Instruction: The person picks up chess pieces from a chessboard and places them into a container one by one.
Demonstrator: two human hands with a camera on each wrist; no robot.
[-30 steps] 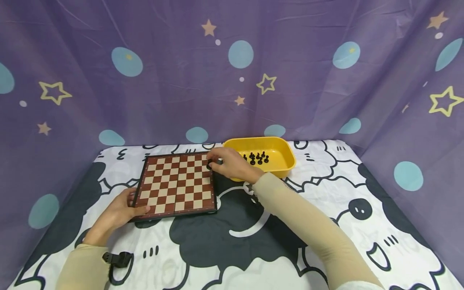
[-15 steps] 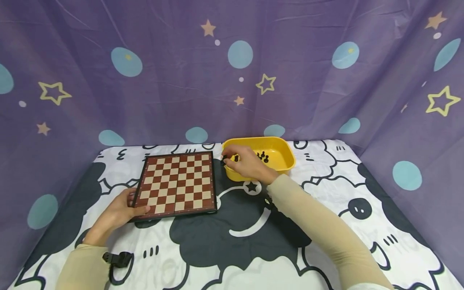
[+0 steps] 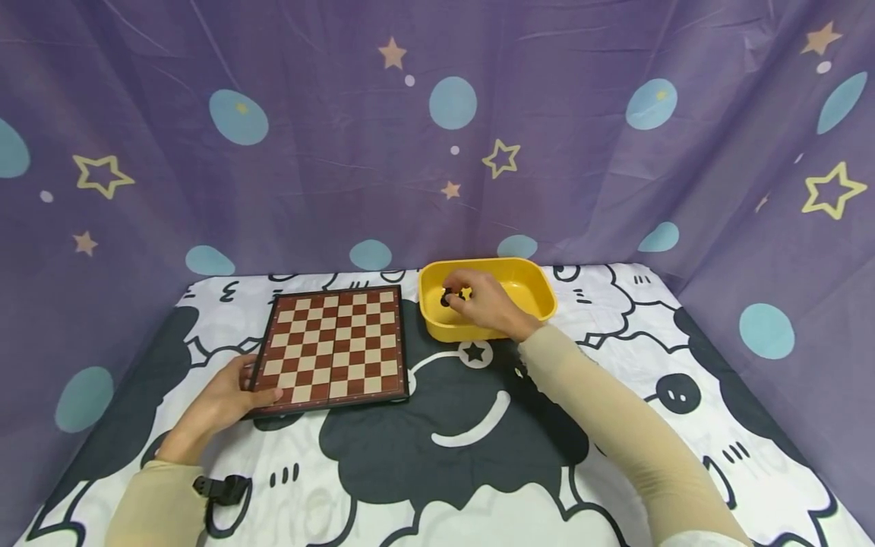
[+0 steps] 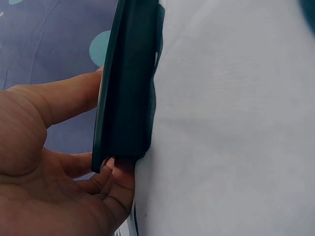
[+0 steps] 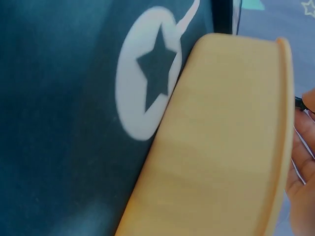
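My left hand [image 3: 224, 396] grips the near left corner of a brown and cream chessboard [image 3: 335, 346]. Its thumb lies on top and its fingers reach under the edge; the left wrist view shows the board's dark side [image 4: 129, 83] between them. Over the left part of a yellow plastic bin [image 3: 495, 330], my right hand [image 3: 487, 302] pinches a small black chess piece [image 3: 446, 297] with thumb and fingers. In the right wrist view a bit of the black piece [image 5: 299, 103] shows past the bin's rim. More black pieces [image 3: 467, 293] lie in the bin, mostly hidden by the hand.
The chessboard lies left of the bin, with a narrow strip of cloth between them. Beneath everything is a white and dark cartoon-print cloth [image 3: 451, 486]. A purple curtain [image 3: 437, 205] hangs directly behind the bin and the board's far side.
My right hand has moved right, from the board's far right corner to over the bin, carrying the black chess piece. The left hand and the board have stayed put.
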